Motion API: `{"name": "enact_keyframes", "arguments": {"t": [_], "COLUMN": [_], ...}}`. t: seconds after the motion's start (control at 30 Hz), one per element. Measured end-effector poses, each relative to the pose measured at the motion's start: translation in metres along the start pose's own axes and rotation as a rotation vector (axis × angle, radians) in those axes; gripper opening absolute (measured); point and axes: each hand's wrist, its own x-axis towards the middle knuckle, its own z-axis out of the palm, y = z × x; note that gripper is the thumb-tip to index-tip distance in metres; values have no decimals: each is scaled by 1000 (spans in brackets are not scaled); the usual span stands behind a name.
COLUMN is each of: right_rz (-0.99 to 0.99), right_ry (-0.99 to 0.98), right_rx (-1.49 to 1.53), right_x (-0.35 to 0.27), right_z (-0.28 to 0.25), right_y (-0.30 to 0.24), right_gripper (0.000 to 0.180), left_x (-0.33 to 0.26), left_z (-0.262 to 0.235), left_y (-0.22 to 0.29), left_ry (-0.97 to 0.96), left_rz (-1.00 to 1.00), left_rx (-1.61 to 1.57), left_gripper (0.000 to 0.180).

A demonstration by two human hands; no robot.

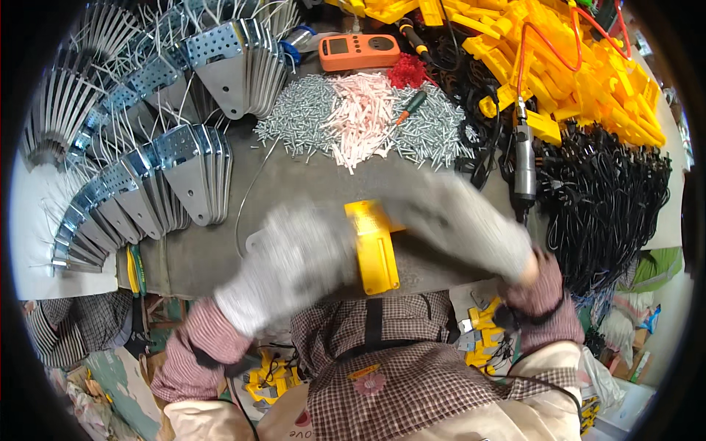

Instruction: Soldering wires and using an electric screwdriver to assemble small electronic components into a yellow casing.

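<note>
Yellow plastic part [373, 251] is the landmark: flat, oblong, lying lengthwise on the grey table [294, 184], at its near edge, between both gloved hands.

Left hand [290, 264], grey knit glove, motion-blurred: sits just left of the yellow part, touching or overlapping its left edge. Fingers look curled, but blur hides whether they actually grip it; cannot tell. A flat metal plate [254, 239] pokes out from under the glove on the side away from the part.

Right hand [460, 220], same glove, also blurred: comes in from the right, fingertips over the part's far end. It covers that top corner; contact looks likely, how far open it is cannot be told.

Beyond the yellow part, further up the table: a heap of small silver screws [301, 114] with a pile of pale pink plastic pieces [360, 121] in the middle, and a green-and-orange screwdriver [409, 107] lying on it. Past that, an orange handheld meter [359, 50].

Left of the part: fanned rows of perforated grey metal brackets [187, 176].

Right of the part: a grey power tool [524, 158] standing upright, then a tangle of black cables [610, 198]. Up right, a big stack of matching yellow plastic parts [581, 66].

Below the part: checked apron, pink checked sleeves.
</note>
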Motion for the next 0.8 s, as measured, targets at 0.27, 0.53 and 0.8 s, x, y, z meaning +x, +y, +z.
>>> {"name": "enact_keyframes", "arguments": {"t": [0.27, 0.53, 0.8], "right_rz": [39, -79, -99], "right_ry": [-15, 46, -34], "right_rx": [-313, -232, -265], "right_x": [98, 121, 169], "right_z": [0, 13, 14], "right_y": [85, 85, 50], "right_gripper": [29, 23, 23], "left_x": [107, 94, 57], "left_z": [21, 17, 11], "left_y": [-98, -111, -99], "left_ry": [40, 65, 265], "left_rz": [61, -105, -582], "left_rx": [248, 238, -11], "left_gripper": [27, 26, 36]}}
